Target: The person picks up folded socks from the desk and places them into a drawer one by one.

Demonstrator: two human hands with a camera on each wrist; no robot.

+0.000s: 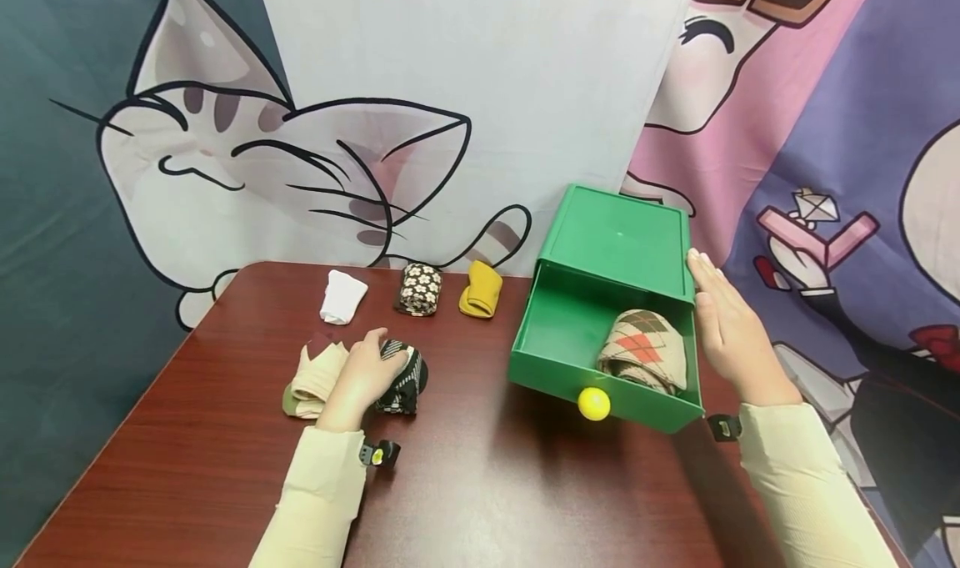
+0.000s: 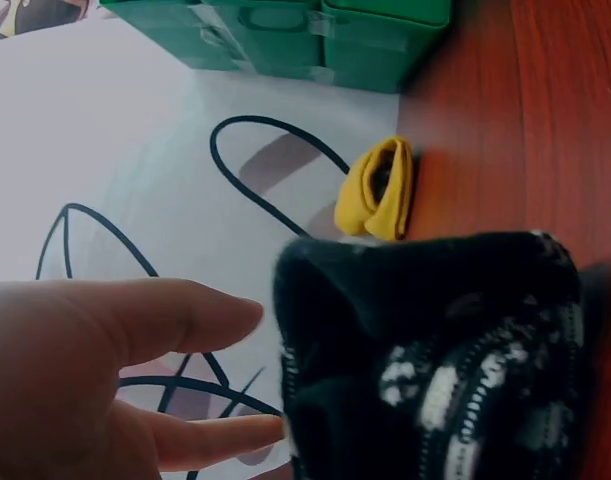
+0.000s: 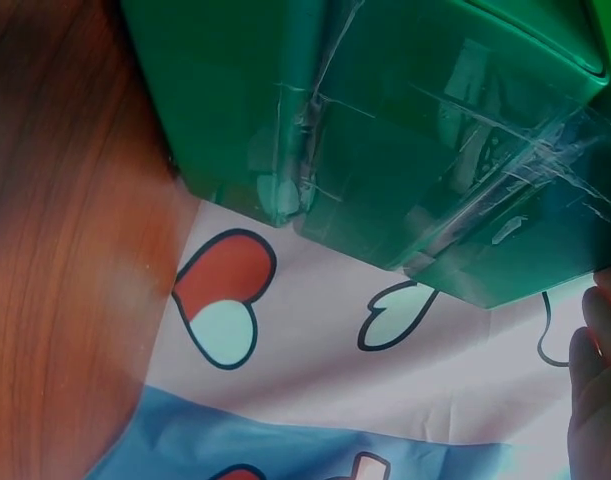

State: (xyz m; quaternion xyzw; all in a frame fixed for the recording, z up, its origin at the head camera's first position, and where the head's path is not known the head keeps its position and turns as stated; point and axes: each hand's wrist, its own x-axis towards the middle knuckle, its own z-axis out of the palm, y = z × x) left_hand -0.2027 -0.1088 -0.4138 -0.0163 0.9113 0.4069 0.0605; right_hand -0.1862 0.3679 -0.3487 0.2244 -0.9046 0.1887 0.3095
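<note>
A: Your left hand (image 1: 363, 372) is at the black-and-white sock roll (image 1: 407, 384). Is it holding on?

B: I see no grip. Your thumb and finger are spread wide, with their tips by the roll's edge. If you pinch only that edge, the roll could slip or come undone.

A: Make that roll the middle of a clock. The cream rolled sock (image 1: 313, 376) is at 9 o'clock, just beside your wrist.

B: So a swing toward 9 could bump it and mess up its roll.

A: The flowered sock roll (image 1: 422, 289) is near 12, and the yellow folded sock (image 1: 480, 291) is between 1 and 2. The green box (image 1: 615, 234) is near 2, with its drawer (image 1: 558, 314) pulled out.

B: The argyle sock roll (image 1: 645, 351) sits in the drawer's 3 o'clock side. Drop something on it and it could get squashed.

A: And your right hand (image 1: 735, 339)?

B: It's flat, with straight fingers, right beside the box at its 3 o'clock. Push too hard there and the box could slide or turn.
</note>
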